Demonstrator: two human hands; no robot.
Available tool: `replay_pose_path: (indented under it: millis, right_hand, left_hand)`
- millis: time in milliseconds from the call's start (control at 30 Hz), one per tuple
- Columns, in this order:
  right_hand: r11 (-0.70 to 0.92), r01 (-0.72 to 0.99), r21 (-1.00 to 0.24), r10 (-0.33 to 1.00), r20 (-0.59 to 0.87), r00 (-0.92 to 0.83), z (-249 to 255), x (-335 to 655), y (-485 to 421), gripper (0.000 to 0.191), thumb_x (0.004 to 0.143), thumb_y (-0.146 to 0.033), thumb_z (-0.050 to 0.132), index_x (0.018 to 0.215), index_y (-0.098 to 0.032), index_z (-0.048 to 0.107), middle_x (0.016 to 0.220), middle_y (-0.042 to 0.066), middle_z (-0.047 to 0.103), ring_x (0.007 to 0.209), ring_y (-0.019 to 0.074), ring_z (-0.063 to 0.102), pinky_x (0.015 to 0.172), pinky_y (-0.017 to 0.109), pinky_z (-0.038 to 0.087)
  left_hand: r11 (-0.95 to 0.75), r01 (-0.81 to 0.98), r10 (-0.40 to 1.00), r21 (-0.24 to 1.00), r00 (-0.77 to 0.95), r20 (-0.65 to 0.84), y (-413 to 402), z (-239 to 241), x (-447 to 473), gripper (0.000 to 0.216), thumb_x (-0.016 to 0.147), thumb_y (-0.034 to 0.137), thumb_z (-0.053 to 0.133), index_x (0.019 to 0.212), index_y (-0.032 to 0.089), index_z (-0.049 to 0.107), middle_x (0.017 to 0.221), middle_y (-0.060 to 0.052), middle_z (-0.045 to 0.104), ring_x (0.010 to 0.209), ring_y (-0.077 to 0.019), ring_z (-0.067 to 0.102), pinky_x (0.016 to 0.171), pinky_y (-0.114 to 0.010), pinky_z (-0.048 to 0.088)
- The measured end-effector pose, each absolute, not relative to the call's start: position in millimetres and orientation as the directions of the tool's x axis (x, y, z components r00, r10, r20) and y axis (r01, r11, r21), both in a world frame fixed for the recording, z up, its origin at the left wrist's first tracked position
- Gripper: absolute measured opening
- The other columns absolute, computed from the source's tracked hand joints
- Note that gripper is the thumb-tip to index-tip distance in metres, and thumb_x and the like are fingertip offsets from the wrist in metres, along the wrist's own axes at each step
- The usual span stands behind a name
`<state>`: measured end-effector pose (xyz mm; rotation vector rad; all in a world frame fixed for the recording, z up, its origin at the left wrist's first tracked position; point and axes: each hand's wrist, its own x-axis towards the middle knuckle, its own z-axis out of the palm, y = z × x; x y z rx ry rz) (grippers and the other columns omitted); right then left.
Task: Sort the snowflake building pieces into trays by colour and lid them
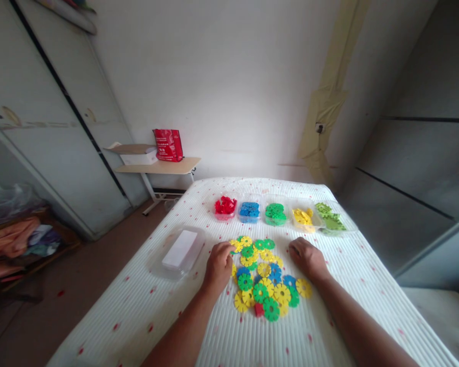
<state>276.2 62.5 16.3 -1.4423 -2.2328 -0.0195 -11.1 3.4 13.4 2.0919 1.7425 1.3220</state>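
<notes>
Loosely, left hand [218,266] and right hand [308,258] curl beside notched discs [266,283], grips unclear.

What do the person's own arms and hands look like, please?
The left hand and right hand wear no gloves. The left forearm and right forearm are bare: no sleeve, watch or bracelet shows. Smaller details, such as fingernails, cannot be made out.

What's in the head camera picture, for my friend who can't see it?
A left hand and a right hand flank a pile of yellow, green and blue discs on a white cloth. Five clear tubs of coloured pieces stand behind the discs.
</notes>
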Motion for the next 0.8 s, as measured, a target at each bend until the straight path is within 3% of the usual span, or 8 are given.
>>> replay_pose_path:
  millis: [167, 300, 400, 500, 700, 800]
  right_hand:
    - [0.437, 0.866, -0.241, 0.86, 0.395, -0.324, 17.9, 276.6, 60.9, 0.027, 0.085, -0.027, 0.037, 0.074, -0.02, 0.061, 0.077, 0.004, 0.06, 0.072, 0.0143, 0.057, 0.065, 0.023, 0.042]
    - [0.491, 0.829, -0.268, 0.852, 0.345, -0.393, 26.5, 275.1, 64.5, 0.026, 0.08, -0.023, 0.041, 0.095, -0.021, 0.063, 0.096, 0.006, 0.064, 0.086, 0.0169, 0.061, 0.075, 0.027, 0.047]
    - [0.606, 0.742, -0.287, 0.794, 0.27, -0.545, 37.3, 264.3, 73.6, 0.046, 0.071, -0.015, 0.046, 0.115, -0.021, 0.057, 0.122, 0.008, 0.057, 0.106, 0.0189, 0.056, 0.088, 0.031, 0.046]
    - [0.684, 0.669, -0.292, 0.726, 0.179, -0.664, 45.9, 245.1, 84.7, 0.061, 0.063, -0.011, 0.051, 0.123, -0.02, 0.052, 0.133, 0.01, 0.049, 0.117, 0.0209, 0.05, 0.093, 0.033, 0.043]
    - [0.647, 0.72, -0.25, 0.742, -0.006, -0.67, 51.8, 219.0, 98.9, 0.055, 0.058, -0.01, 0.059, 0.111, -0.024, 0.061, 0.116, 0.006, 0.059, 0.099, 0.0211, 0.059, 0.081, 0.03, 0.048]
    - [0.621, 0.758, -0.201, 0.769, -0.033, -0.638, 52.6, 218.9, 98.1, 0.048, 0.058, -0.011, 0.059, 0.104, -0.024, 0.063, 0.109, 0.006, 0.06, 0.092, 0.0191, 0.06, 0.075, 0.027, 0.047]
  left_hand:
    - [-0.311, 0.711, 0.85, 0.631, -0.089, 0.519, 6.5, 10.4, -13.7, 0.036, 0.069, 0.003, 0.039, 0.088, 0.021, 0.062, 0.1, -0.004, 0.062, 0.101, -0.0172, 0.056, 0.095, -0.035, 0.044]
    - [-0.301, 0.645, 0.855, 0.702, -0.144, 0.499, 9.1, 6.9, -18.5, 0.034, 0.07, 0.006, 0.039, 0.091, 0.02, 0.062, 0.1, -0.004, 0.063, 0.102, -0.0176, 0.056, 0.097, -0.036, 0.043]
    - [-0.287, 0.612, 0.861, 0.737, -0.172, 0.478, 10.4, 5.0, -20.9, 0.033, 0.071, 0.008, 0.039, 0.091, 0.019, 0.062, 0.1, -0.005, 0.064, 0.102, -0.0172, 0.056, 0.096, -0.035, 0.043]
    - [-0.27, 0.602, 0.87, 0.751, -0.181, 0.458, 10.5, 5.0, -21.6, 0.033, 0.072, 0.008, 0.038, 0.091, 0.019, 0.062, 0.101, -0.005, 0.063, 0.102, -0.0168, 0.056, 0.096, -0.035, 0.043]
    - [-0.252, 0.584, 0.883, 0.772, -0.187, 0.43, 9.6, 6.6, -22.5, 0.033, 0.072, 0.009, 0.04, 0.093, 0.02, 0.063, 0.102, -0.005, 0.064, 0.101, -0.017, 0.057, 0.095, -0.034, 0.044]
    - [-0.256, 0.586, 0.88, 0.769, -0.187, 0.436, 9.7, 6.9, -23.1, 0.032, 0.072, 0.01, 0.04, 0.091, 0.02, 0.063, 0.1, -0.005, 0.065, 0.1, -0.0171, 0.058, 0.095, -0.034, 0.044]
